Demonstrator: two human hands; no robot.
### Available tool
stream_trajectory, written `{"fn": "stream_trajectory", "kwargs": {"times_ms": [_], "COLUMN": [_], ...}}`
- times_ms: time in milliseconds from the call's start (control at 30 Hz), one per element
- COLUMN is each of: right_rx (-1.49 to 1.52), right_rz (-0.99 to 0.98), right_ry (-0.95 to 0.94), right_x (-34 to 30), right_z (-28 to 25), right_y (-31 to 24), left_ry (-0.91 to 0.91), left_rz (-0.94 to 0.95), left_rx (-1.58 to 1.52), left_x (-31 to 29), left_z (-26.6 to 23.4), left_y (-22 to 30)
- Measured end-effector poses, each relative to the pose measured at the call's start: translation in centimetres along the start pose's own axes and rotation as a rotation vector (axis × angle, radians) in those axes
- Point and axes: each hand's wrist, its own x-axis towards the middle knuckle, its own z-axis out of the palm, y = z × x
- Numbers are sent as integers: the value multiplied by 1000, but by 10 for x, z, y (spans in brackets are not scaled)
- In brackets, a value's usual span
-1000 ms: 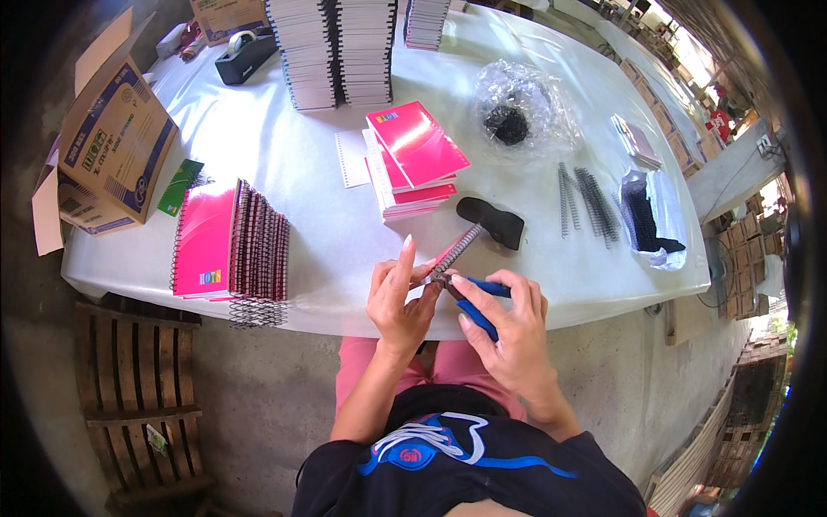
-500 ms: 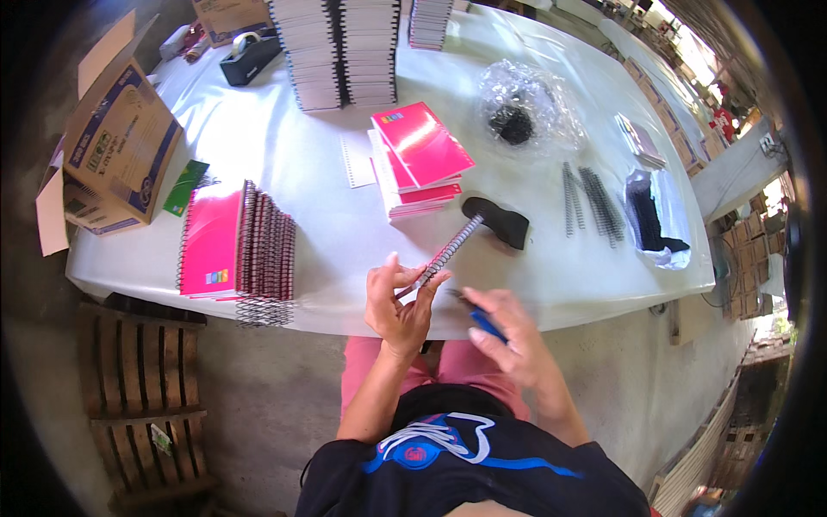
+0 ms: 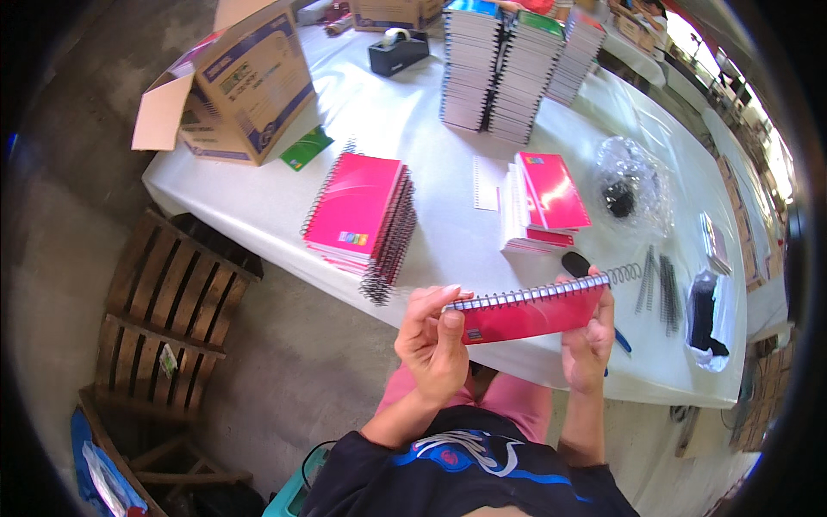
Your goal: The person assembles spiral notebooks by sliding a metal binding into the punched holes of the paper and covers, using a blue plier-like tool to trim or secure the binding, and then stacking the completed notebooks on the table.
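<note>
A red spiral notebook (image 3: 536,315) is held up at the table's near edge, its bound edge uppermost. Fingers and thumb of my left hand (image 3: 435,345) close on its left end. My right hand (image 3: 588,346) grips the right end, near where a loose length of wire coil (image 3: 626,272) sticks out past the cover. Blue handles of a hand tool (image 3: 622,342) show beside my right wrist, partly hidden by it. Behind the notebook, a black object (image 3: 575,263) is mostly covered from view.
Left stands a stack of red spiral notebooks (image 3: 353,202); beyond it are an open cardboard box (image 3: 250,90) and a tape dispenser (image 3: 399,55). Unbound red-covered books (image 3: 551,194), tall notebook stacks (image 3: 469,73), a plastic bag (image 3: 642,185) and loose coils (image 3: 668,297) lie farther right.
My view has swung left. The notebook has been turned broadside, and my right hand has let go of the blue-handled tool and taken the notebook's right end.
</note>
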Motion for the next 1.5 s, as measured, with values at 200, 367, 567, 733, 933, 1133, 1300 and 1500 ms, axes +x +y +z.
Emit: {"fn": "stream_trajectory", "kwargs": {"times_ms": [200,367,567,733,933,1133,1300,1500], "right_rx": [289,443,-716,-706,-102,139,40,-347], "right_rz": [139,122,-446,-506,154,331,365,7], "right_ry": [-92,-314,-1288,-1008,-359,5,-140,-184], "right_x": [102,197,201,187,166,172,170,165], "right_z": [95,145,211,185,132,164,159,150], "right_y": [8,4,34,58,124,135,140,141], "left_ry": [-71,267,244,167,94,227,248,259], "left_rz": [417,277,0,-34,159,210,23,-4], "left_rx": [675,681,506,490,619,502,437,348], "left_x": [63,102,101,101,112,123,127,128], "left_z": [-48,-85,-112,-113,-103,-94,-84,-87], "left_y": [54,46,5,-15,-29,-38,-34,-36]}}
